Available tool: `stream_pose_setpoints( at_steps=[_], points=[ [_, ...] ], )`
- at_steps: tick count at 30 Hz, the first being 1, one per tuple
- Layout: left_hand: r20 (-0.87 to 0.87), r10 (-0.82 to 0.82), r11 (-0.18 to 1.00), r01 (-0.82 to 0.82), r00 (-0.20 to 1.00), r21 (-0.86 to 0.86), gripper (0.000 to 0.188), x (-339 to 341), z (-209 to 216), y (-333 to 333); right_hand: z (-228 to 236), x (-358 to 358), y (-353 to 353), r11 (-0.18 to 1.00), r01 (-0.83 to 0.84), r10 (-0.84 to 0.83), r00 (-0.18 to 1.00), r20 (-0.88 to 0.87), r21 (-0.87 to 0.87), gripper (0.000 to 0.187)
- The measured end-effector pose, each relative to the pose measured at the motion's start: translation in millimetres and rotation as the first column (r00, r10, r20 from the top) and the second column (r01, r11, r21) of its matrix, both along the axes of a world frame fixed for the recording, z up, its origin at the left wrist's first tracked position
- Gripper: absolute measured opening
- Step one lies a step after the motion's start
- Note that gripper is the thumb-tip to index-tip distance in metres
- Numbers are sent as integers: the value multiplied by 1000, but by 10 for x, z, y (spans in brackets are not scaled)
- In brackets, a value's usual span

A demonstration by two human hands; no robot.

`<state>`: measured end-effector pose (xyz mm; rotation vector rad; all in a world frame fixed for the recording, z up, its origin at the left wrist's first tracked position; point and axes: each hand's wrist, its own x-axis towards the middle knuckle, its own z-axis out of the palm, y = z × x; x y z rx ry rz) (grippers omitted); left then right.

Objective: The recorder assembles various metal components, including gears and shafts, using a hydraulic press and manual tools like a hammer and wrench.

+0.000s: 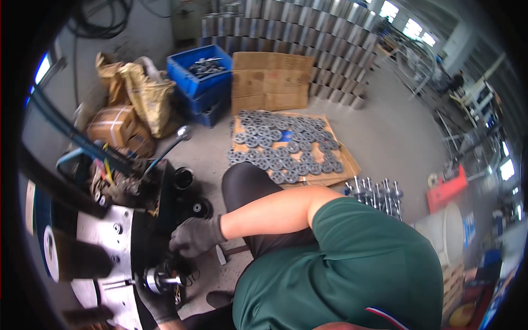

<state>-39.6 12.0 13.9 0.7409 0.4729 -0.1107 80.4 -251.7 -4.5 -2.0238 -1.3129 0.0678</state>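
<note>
My left hand (155, 301), in a dark glove, is closed around a shiny metal hub with a short shaft (158, 279), beside the edge of a metal machine plate (113, 234). My right hand (197, 237), gloved too, reaches in from the right above it, fingers curled down beside the dark side of the machine. Whatever those fingers hold, if anything, is hidden in shadow. A pale round-faced piece (220, 254) with a brown bar lies just below my right wrist. On the plate stands a thick dark cylinder (77, 256).
Many grey spoked wheels (269, 146) lie on flattened cardboard (352, 165) ahead. Metal shafts (377, 195) stand to their right. Blue crates (187, 82), sacks (146, 93) and a carton (113, 125) are far left. A lever with a ball knob (183, 132) rises beside the machine; stacked metal tubes (291, 25) line the back.
</note>
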Motion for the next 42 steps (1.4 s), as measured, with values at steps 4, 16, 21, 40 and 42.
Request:
stream_pose_setpoints(
  at_steps=[4, 16, 21, 40, 42],
  points=[
    [-38, -127, 991, 128, 991, 22, 32, -80, -10, -299, 68, -169, 85, 983, 123, -171, 888, -426, -137, 41],
    [72, -246, 480, 57, 967, 876, 46, 290, -166, -412, 270, -91, -114, 924, 382, -127, 238, -963, -27, 54],
    [242, -459, 323, -93, 855, 942, 43, 708, -470, -232, -525, 354, -224, 814, 284, -258, 958, -123, 506, 33],
    [-358, -699, 5, 505, 619, 863, 39, 826, -716, -759, 349, -1303, -5434, 171, 984, -654, 74, -753, -52, 31],
    [-354, -737, -60, 466, 576, 883, 40, 878, -731, -813, 26, -1712, -6189, 136, 962, -739, -61, -671, -237, 32]
  ],
)
